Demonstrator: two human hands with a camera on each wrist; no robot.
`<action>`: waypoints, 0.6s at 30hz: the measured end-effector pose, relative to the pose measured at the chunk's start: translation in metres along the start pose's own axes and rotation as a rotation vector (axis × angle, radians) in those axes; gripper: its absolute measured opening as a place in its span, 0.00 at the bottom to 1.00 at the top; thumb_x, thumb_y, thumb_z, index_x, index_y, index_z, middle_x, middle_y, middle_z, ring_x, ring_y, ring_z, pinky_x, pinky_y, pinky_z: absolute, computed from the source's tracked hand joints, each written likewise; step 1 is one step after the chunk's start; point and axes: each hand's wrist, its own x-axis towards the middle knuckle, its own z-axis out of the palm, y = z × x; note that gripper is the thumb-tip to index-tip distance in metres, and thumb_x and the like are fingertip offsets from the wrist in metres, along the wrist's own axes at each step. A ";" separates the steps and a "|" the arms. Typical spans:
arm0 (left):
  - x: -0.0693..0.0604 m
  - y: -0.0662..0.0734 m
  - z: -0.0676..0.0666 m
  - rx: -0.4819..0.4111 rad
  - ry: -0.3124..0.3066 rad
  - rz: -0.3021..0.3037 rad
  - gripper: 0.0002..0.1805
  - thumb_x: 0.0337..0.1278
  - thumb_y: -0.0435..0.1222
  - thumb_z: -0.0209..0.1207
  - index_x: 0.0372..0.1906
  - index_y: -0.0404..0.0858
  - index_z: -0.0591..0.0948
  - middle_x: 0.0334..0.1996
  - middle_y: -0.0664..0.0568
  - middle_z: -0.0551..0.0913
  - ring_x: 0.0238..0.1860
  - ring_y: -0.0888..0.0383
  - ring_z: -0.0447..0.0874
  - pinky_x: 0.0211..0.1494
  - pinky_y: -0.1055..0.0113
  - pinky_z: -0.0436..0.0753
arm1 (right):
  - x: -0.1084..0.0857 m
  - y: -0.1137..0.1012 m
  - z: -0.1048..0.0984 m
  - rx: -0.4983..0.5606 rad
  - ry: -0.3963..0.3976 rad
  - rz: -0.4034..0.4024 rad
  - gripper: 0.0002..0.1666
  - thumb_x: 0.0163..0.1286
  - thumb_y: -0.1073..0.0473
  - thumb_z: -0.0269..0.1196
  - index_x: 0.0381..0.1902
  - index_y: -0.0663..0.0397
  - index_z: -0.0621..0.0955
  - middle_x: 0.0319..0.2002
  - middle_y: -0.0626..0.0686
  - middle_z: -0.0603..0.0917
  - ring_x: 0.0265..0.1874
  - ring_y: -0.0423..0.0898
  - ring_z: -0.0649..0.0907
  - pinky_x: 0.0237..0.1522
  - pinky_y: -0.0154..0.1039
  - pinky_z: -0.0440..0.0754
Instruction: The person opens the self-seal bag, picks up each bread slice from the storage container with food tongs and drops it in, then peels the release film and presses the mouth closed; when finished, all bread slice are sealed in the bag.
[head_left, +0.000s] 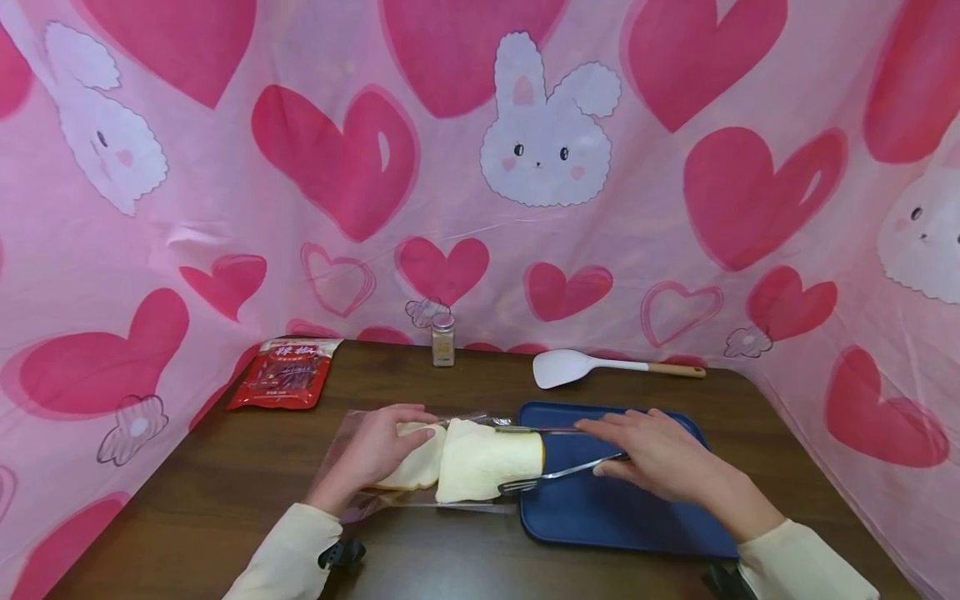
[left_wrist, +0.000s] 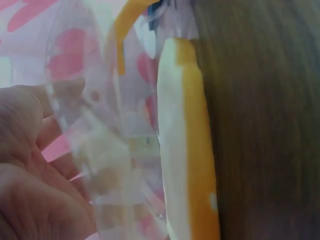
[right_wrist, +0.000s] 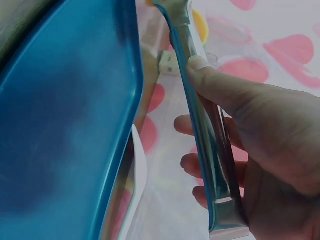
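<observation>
In the head view my left hand [head_left: 384,443] is over a clear plastic bag [head_left: 352,433], beside a slice of bread [head_left: 423,458]. The left wrist view shows the fingers [left_wrist: 47,130] loosely bent and apart behind the clear film [left_wrist: 110,150]; whether they touch it I cannot tell. My right hand [head_left: 660,454] grips metal tongs [right_wrist: 210,130] between thumb and fingers. The tongs' spread arms reach left, one on each side of another pale bread slice [head_left: 487,462]. That slice's right edge overlaps the blue tray [head_left: 570,525].
A white spatula [head_left: 567,367] with a wooden handle lies behind the tray. At the back stands a small seasoning jar [head_left: 443,342]. A red food packet [head_left: 285,375] lies at the back left. Pink heart-patterned cloth [head_left: 450,208] surrounds the brown table [head_left: 172,508].
</observation>
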 end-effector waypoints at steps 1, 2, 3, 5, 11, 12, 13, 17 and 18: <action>-0.001 0.001 0.001 -0.001 -0.003 -0.009 0.10 0.68 0.39 0.69 0.51 0.49 0.92 0.66 0.44 0.84 0.71 0.36 0.78 0.72 0.32 0.74 | 0.000 0.000 -0.001 0.010 -0.007 -0.002 0.35 0.68 0.40 0.72 0.70 0.39 0.80 0.56 0.47 0.89 0.51 0.51 0.88 0.47 0.59 0.85; -0.001 0.002 0.002 -0.001 -0.005 -0.015 0.10 0.68 0.39 0.69 0.50 0.49 0.92 0.66 0.44 0.84 0.71 0.36 0.77 0.72 0.32 0.73 | 0.000 -0.001 -0.002 0.025 -0.017 -0.003 0.35 0.68 0.40 0.72 0.70 0.40 0.80 0.56 0.48 0.89 0.52 0.51 0.88 0.47 0.59 0.86; -0.001 0.003 0.002 -0.001 -0.007 -0.021 0.09 0.68 0.39 0.69 0.49 0.50 0.93 0.66 0.44 0.84 0.71 0.36 0.77 0.72 0.31 0.73 | 0.000 -0.002 -0.003 0.044 -0.030 -0.003 0.35 0.68 0.40 0.72 0.70 0.40 0.80 0.56 0.48 0.89 0.53 0.52 0.88 0.48 0.60 0.86; -0.002 0.004 0.004 0.004 -0.001 -0.023 0.08 0.67 0.39 0.69 0.47 0.50 0.93 0.65 0.45 0.85 0.70 0.36 0.78 0.71 0.31 0.73 | 0.000 -0.002 -0.005 0.084 -0.062 0.001 0.35 0.69 0.40 0.71 0.70 0.41 0.80 0.57 0.50 0.89 0.54 0.53 0.88 0.49 0.63 0.86; 0.000 0.003 0.007 0.017 0.037 0.016 0.07 0.66 0.37 0.70 0.44 0.48 0.94 0.62 0.45 0.87 0.68 0.37 0.80 0.71 0.33 0.74 | 0.000 -0.002 -0.005 0.172 -0.153 0.056 0.36 0.68 0.40 0.72 0.71 0.43 0.80 0.61 0.56 0.87 0.60 0.60 0.86 0.57 0.67 0.84; 0.000 0.002 0.007 0.016 0.043 0.026 0.07 0.66 0.37 0.70 0.44 0.48 0.94 0.61 0.45 0.87 0.68 0.38 0.81 0.71 0.33 0.75 | 0.000 -0.002 -0.004 0.178 -0.157 0.062 0.36 0.68 0.40 0.71 0.71 0.43 0.80 0.62 0.57 0.87 0.61 0.61 0.86 0.58 0.67 0.84; 0.000 0.002 0.007 0.014 0.050 0.036 0.07 0.66 0.37 0.70 0.45 0.47 0.94 0.61 0.44 0.87 0.67 0.38 0.81 0.71 0.34 0.75 | 0.001 -0.001 -0.003 0.187 -0.158 0.070 0.36 0.69 0.39 0.71 0.70 0.43 0.80 0.63 0.57 0.86 0.62 0.62 0.85 0.59 0.67 0.83; 0.000 0.001 0.006 0.001 0.071 0.073 0.07 0.67 0.36 0.69 0.45 0.47 0.94 0.59 0.44 0.88 0.66 0.39 0.83 0.70 0.35 0.76 | 0.002 0.001 0.001 0.205 -0.137 0.058 0.36 0.69 0.36 0.70 0.70 0.43 0.80 0.62 0.57 0.87 0.62 0.62 0.85 0.58 0.67 0.83; 0.000 0.001 0.006 -0.002 0.074 0.080 0.07 0.67 0.36 0.69 0.45 0.47 0.94 0.59 0.44 0.89 0.66 0.39 0.83 0.70 0.35 0.76 | 0.003 0.001 0.002 0.208 -0.131 0.051 0.36 0.69 0.36 0.69 0.70 0.43 0.80 0.62 0.56 0.87 0.62 0.62 0.85 0.58 0.67 0.84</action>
